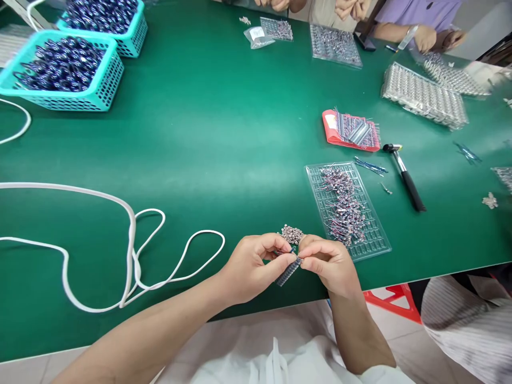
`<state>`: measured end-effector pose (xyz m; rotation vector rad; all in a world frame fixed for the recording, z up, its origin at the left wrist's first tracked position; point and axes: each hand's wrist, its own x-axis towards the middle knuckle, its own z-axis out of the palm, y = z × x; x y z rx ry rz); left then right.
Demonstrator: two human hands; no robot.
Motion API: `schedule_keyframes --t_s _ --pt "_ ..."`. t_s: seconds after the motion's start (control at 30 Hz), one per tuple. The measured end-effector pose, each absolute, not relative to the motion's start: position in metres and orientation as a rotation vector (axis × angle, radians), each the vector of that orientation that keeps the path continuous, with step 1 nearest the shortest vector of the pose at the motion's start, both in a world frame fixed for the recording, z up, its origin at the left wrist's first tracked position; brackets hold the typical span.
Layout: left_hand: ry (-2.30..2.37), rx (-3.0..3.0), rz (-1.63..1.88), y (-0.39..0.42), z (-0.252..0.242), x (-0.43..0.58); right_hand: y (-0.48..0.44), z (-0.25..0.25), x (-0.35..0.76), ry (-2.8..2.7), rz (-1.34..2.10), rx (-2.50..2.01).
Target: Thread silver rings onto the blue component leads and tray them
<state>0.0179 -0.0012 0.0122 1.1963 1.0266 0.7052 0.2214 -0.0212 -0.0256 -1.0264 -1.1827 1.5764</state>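
My left hand and my right hand meet just above the near edge of the green table. Both pinch a narrow dark strip of small parts that slants down to the left between them. My left fingers also pinch a tiny blue piece at the strip's upper end. A small heap of grey round parts lies on the table just beyond my fingers. A clear plastic tray with a tangle of thin wired components lies right of my right hand.
A white cable loops over the left. Two teal baskets of dark blue parts stand far left. A black-handled hammer, a red tray and stacked clear trays lie at right. Other people's hands work at the far edge.
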Motion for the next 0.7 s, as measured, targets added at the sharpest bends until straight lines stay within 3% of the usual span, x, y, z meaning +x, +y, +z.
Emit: schedule_keyframes --t_s 0.7 --pt "0.977 1.273 0.654 0.0007 0.0143 0.0180 -0.0170 -0.0313 0.2241 -1.144 1.701 -1.001"
